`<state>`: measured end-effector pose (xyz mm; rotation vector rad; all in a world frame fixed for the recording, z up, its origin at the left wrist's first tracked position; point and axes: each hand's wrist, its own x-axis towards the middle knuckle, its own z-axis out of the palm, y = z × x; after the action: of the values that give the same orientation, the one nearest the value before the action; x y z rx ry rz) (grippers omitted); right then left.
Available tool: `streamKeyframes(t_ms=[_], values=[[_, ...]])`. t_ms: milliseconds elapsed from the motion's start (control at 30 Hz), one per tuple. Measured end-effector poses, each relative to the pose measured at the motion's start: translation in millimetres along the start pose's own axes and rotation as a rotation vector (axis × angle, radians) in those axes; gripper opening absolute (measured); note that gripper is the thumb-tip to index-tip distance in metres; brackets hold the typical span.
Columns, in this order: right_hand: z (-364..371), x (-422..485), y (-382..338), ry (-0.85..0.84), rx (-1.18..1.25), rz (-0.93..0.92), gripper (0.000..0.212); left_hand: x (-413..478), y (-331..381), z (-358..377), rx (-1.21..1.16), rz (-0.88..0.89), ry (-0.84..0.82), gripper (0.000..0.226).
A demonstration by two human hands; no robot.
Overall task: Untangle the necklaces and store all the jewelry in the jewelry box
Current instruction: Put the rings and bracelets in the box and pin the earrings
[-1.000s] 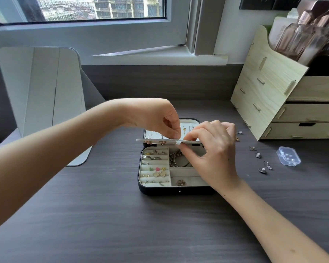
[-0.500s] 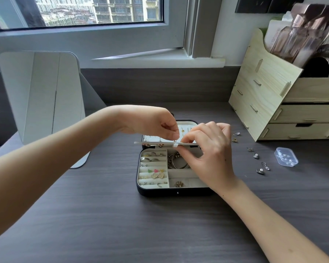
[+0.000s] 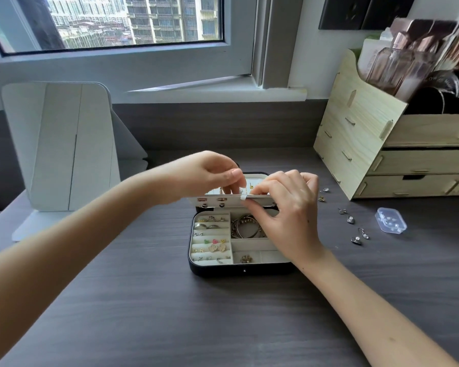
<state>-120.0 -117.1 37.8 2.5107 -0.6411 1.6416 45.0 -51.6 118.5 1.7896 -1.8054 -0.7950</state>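
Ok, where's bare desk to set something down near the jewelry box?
Bare desk lies in front of the jewelry box, between the forearms, and left of it to the mirror. Right is crowded: loose earrings and a clear plastic case lie before the wooden organizer. The left hand and right hand pinch the inner panel over the box.

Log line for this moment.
right hand pinches flap | left hand reaches behind flap | jewelry box open | earrings on desk
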Motion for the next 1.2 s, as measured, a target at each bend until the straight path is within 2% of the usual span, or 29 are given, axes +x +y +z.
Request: streamKeyframes(t_ms=[133, 233, 300, 367, 433, 467, 533, 600, 633, 800, 933, 1000, 1100, 1167, 1200], values=[[0, 0, 0, 0.004, -0.038, -0.001, 0.024, -15, -6, 12, -0.027, 0.119, 0.118, 0.030], [-5, 2, -1, -0.038, -0.029, 0.014, 0.024, -18, -10, 18, 0.089, 0.244, 0.193, 0.019], [-17, 6, 2, -0.069, 0.024, 0.037, 0.025, -16, -11, 20, 0.119, 0.262, 0.262, 0.012], [-31, 7, 19, -0.060, 0.049, 0.123, 0.018, -13, -9, 19, 0.145, 0.254, 0.324, 0.008], [-40, 4, 48, -0.069, -0.072, 0.268, 0.015, -8, -7, 18, 0.183, 0.233, 0.375, 0.008], [-41, 2, 65, -0.145, -0.172, 0.352, 0.016, -5, -7, 17, 0.196, 0.216, 0.394, 0.009], [-40, -3, 94, -0.421, -0.368, 0.490, 0.017, 1, -6, 16, 0.226, 0.183, 0.416, 0.012], [-35, -8, 109, -0.642, -0.487, 0.510, 0.020, 7, -4, 15, 0.272, 0.151, 0.438, 0.012], [-32, -10, 113, -0.699, -0.516, 0.492, 0.021, 10, -3, 15, 0.300, 0.136, 0.459, 0.012], [-21, -11, 119, -0.728, -0.539, 0.414, 0.017, 19, -1, 17, 0.329, 0.161, 0.543, 0.017], [-16, -12, 120, -0.744, -0.554, 0.397, 0.018, 22, 1, 14, 0.200, 0.186, 0.489, 0.026], [-19, -7, 108, -0.584, -0.360, 0.475, 0.014, 23, 2, 12, 0.094, 0.155, 0.446, 0.021], [-29, 18, 61, -0.285, 0.340, 0.701, 0.011, 24, 1, 8, -0.026, 0.128, 0.378, 0.014], [-31, 33, 28, -0.230, 0.739, 0.779, 0.014, 24, 0, 8, -0.049, 0.115, 0.343, 0.007], [-29, 37, 16, -0.226, 0.854, 0.795, 0.014, 24, 1, 7, -0.060, 0.109, 0.329, 0.007]])
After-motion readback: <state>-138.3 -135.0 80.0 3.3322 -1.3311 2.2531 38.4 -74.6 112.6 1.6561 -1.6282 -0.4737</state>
